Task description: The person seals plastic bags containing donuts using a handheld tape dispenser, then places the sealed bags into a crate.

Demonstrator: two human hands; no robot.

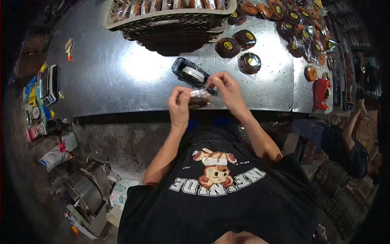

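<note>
My left hand point(179, 106) grips a clear bag with a dark round pastry point(198, 99) inside, held just above the near edge of the steel table point(109, 73). My right hand point(228, 88) pinches the top of that same bag, right beside a black tape dispenser point(189, 73) with a white roll. Beyond the dispenser lie three sealed pastry bags with yellow stickers point(228, 47).
A white plastic crate point(170, 16) of packed goods stands at the table's far side. Many sealed pastries point(298, 28) are heaped at the far right, near a red tape dispenser point(321, 92). A scale point(50, 85) sits at the left edge. Another person point(345, 146) crouches at right.
</note>
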